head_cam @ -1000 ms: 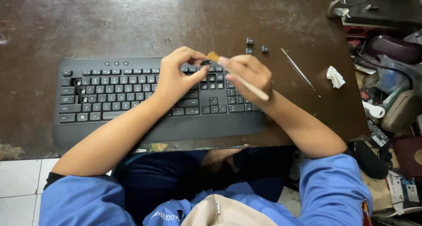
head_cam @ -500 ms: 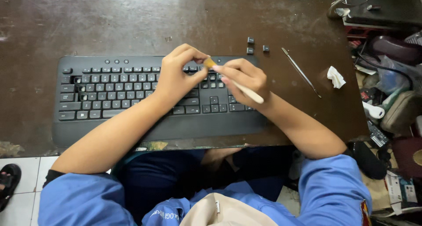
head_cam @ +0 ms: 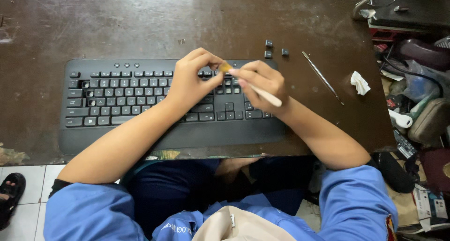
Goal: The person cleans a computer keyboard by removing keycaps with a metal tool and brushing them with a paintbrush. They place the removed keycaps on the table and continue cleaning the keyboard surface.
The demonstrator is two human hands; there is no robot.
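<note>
Black keyboard lies crosswise under both hands, left hand pinched shut near its top row, right hand gripping a pale brush angled toward it.

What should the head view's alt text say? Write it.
A person's left hand and right hand, holding a small pale-handled brush, meet over a black keyboard on a worn brown table. Three loose keycaps, a thin metal tool and crumpled tissue lie right.

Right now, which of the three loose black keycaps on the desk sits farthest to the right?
The lone keycap, nearest the thin metal tool. The other two keycaps sit stacked one above the other just to its left, beyond the keyboard.
</note>
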